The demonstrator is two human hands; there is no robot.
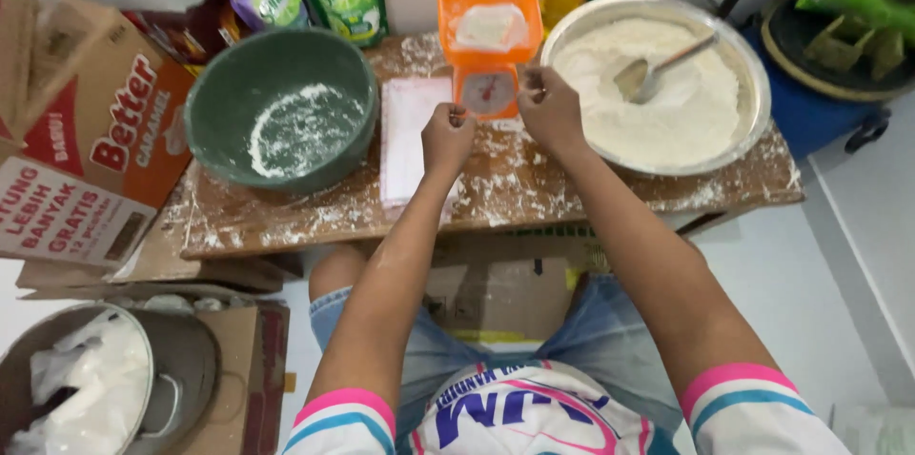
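Note:
My left hand (pixel 446 138) and my right hand (pixel 548 110) both reach to the base of a small orange kitchen scale (pixel 488 81) on a flour-dusted wooden table (pixel 496 193). Each hand's fingers are curled at a side of the scale's dial, touching it. The scale's orange tray (pixel 489 12) holds a small heap of white flour. Whether the fingers pinch anything small is hidden.
A green bowl (pixel 282 107) with flour traces stands left of the scale. A wide metal basin (pixel 658 83) of flour with a metal spoon (pixel 658 71) sits to the right. A white cloth (pixel 408 131) lies between bowl and scale. Cardboard boxes (pixel 95 131), pouches and a lower-left pot (pixel 95 388) surround.

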